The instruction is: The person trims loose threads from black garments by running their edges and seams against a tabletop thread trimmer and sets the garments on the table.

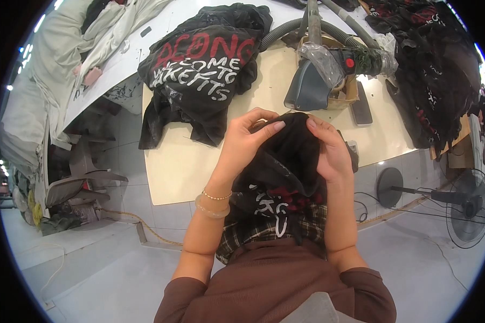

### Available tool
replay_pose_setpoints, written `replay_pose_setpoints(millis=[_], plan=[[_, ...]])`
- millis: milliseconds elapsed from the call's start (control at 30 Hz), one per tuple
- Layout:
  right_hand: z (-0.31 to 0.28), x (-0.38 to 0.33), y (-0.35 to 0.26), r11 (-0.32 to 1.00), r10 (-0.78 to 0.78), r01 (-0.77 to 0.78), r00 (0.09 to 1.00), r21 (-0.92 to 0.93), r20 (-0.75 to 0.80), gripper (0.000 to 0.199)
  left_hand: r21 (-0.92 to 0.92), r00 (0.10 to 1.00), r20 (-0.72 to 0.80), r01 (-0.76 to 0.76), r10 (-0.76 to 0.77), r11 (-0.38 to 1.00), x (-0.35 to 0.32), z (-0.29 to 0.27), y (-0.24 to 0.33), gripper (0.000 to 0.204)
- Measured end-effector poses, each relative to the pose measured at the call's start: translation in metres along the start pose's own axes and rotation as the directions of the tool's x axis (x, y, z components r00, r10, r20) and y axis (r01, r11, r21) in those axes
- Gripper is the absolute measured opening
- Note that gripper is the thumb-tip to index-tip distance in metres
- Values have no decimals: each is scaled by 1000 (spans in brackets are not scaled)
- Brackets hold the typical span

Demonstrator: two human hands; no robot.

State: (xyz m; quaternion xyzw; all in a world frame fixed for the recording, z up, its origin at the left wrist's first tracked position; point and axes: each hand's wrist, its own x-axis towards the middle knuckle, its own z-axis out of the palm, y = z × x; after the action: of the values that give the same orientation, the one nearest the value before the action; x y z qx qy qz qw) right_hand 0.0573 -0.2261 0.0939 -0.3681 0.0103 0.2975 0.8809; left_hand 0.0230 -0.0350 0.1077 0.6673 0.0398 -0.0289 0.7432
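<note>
A black garment [291, 153] with red and white print is held up in front of me, its lower part draped over my lap. My left hand [248, 141] pinches its upper edge between thumb and fingers. On the opposite side, my right hand [333, 151] grips the same edge, thumb on top and the other fingers partly hidden by the cloth. Between the two hands the fabric is bunched and slightly stretched. Which part of the garment this is, I cannot tell.
A cream tabletop [172, 167] carries a pile of printed black garments [199, 107], a dark grey hose-fed tool [310, 89] by a cardboard box [351, 97], and a phone [362, 105]. More black garments [431, 70] hang over its right side. A fan [469, 210] stands at right.
</note>
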Motion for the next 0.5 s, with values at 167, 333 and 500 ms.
replay_pose_setpoints(millis=[167, 333, 500], plan=[[-3, 0, 3, 994, -16, 20, 999, 112, -41, 28, -63, 994, 23, -106, 108, 992, 4, 0, -5, 14], [0, -3, 7, 986, 16, -5, 998, 168, -60, 29, -235, 999, 10, -47, 51, 971, -1, 3, -2, 14], [3, -1, 6, 991, -10, 18, 998, 135, -64, 29, -283, 999, -11, -34, 32, 959, 0, 3, -3, 15]])
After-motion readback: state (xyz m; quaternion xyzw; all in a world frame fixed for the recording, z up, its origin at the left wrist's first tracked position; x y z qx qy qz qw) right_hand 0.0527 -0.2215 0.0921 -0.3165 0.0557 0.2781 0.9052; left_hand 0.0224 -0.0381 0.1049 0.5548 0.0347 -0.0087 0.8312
